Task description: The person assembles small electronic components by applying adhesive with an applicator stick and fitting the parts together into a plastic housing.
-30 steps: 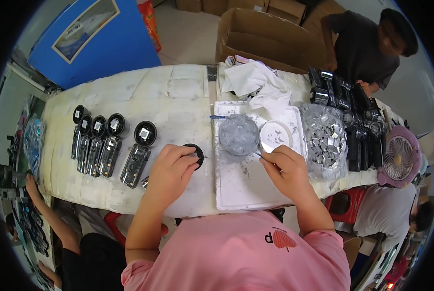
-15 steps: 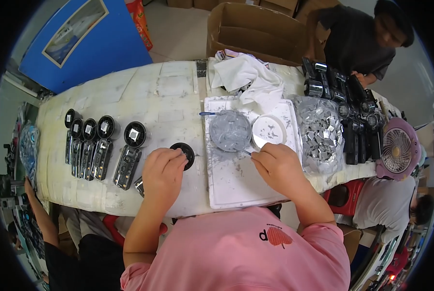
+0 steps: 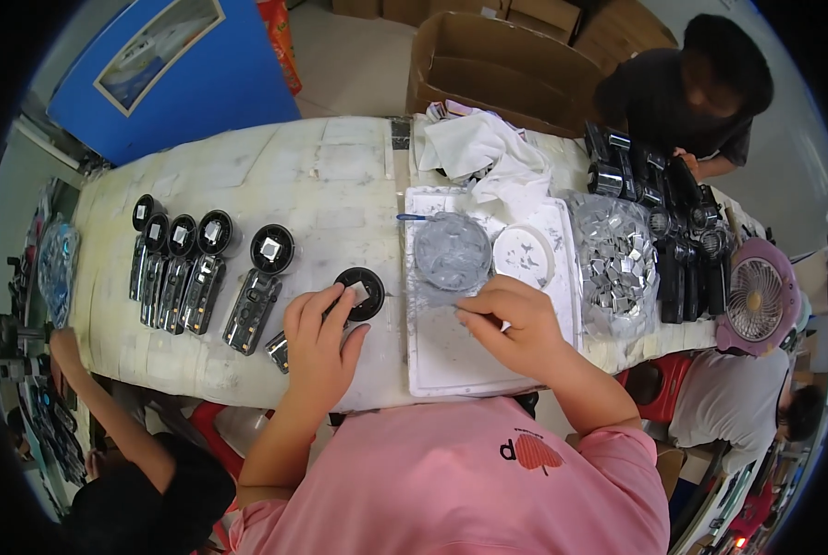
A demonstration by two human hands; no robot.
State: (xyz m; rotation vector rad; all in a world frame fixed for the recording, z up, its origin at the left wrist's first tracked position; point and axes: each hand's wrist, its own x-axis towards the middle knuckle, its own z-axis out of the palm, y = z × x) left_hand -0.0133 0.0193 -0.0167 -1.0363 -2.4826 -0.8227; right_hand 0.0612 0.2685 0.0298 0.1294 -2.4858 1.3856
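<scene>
- The left hand [image 3: 324, 340] is over a black device [image 3: 369, 307], which lies on the bench [image 3: 340, 199] between the row of five similar devices [image 3: 252, 310] and the white tray [image 3: 446, 365].
- Its fingers are bent at the rim of the round head, near the pale square [image 3: 362, 292] inside; the thumb stands apart, so this hand is open.
- The right hand [image 3: 517, 326] is above the tray, just beside the tub of grey paste [image 3: 453, 252]. Thumb and forefinger are close together — whether they grip something, I cannot tell.
- Beside the tub, a white round dish [image 3: 525, 259] is on the tray; a blue stick [image 3: 412, 217] is at the tub's left side.
- Right of the tray lies a clear bag of shiny square pieces [image 3: 617, 268] — farther right stands a purple fan [image 3: 758, 296].
</scene>
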